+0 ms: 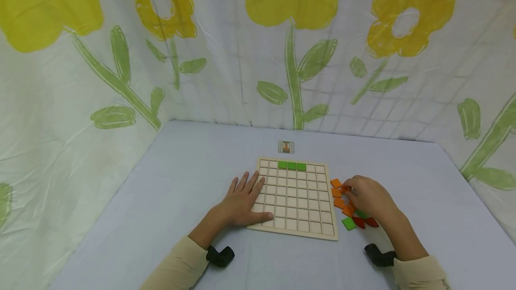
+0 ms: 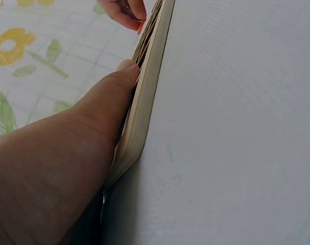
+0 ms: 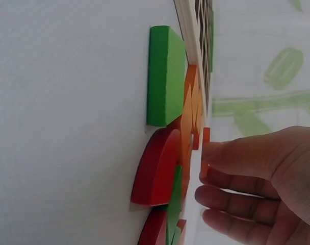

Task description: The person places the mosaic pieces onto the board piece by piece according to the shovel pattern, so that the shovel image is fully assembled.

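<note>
A wooden grid board (image 1: 298, 234) lies flat on the table, three green square tiles (image 1: 292, 166) set side by side in its far row. My left hand (image 1: 242, 202) rests on the board's left side with fingers spread; in the left wrist view its thumb (image 2: 101, 97) lies along the near edge. To the right of the board, my right hand (image 1: 368, 194) pinches an orange tile (image 3: 205, 135) between thumb and fingers, raised off the table. Loose orange tiles (image 1: 336, 193) lie beneath and beside that hand, which partly hides them.
Near the board's right corner lie a loose green square tile (image 1: 349, 223) and red curved pieces (image 1: 359, 222), another green piece (image 1: 360, 213) beside them. Beyond the board is a small card (image 1: 286, 147) with a printed grid. A flower-patterned curtain (image 1: 225, 79) hangs behind the table.
</note>
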Tool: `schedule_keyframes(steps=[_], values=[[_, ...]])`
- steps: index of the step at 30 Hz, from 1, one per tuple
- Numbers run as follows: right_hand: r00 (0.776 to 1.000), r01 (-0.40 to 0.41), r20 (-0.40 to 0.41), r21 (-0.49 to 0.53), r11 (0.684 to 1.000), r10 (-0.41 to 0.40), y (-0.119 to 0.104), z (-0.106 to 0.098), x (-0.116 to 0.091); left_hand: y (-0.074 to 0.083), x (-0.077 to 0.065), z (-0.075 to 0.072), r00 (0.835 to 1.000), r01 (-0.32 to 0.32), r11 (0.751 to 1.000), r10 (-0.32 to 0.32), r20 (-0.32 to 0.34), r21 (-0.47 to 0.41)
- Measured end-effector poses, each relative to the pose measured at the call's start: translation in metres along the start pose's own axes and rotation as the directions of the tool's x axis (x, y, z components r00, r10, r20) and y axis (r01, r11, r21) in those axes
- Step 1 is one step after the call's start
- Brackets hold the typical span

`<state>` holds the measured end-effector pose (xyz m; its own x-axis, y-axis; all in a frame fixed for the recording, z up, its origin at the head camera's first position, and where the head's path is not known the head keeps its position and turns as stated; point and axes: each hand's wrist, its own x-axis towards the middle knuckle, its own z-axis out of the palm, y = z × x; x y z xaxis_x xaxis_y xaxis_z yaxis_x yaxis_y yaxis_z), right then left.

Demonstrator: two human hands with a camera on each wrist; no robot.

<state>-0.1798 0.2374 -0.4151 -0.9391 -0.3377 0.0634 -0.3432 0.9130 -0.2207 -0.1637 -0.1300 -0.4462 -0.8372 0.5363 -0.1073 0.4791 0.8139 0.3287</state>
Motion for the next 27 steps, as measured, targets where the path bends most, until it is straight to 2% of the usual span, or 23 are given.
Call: schedule_keyframes(steps=[27], values=[[0.998, 0.053, 0.023, 0.058, 0.997, -0.055, -0.012, -0.001, 0.018, 0.001, -0.001, 0.001, 1.0, 0.023, 1.0, -0.023, -0.002, 0.014]])
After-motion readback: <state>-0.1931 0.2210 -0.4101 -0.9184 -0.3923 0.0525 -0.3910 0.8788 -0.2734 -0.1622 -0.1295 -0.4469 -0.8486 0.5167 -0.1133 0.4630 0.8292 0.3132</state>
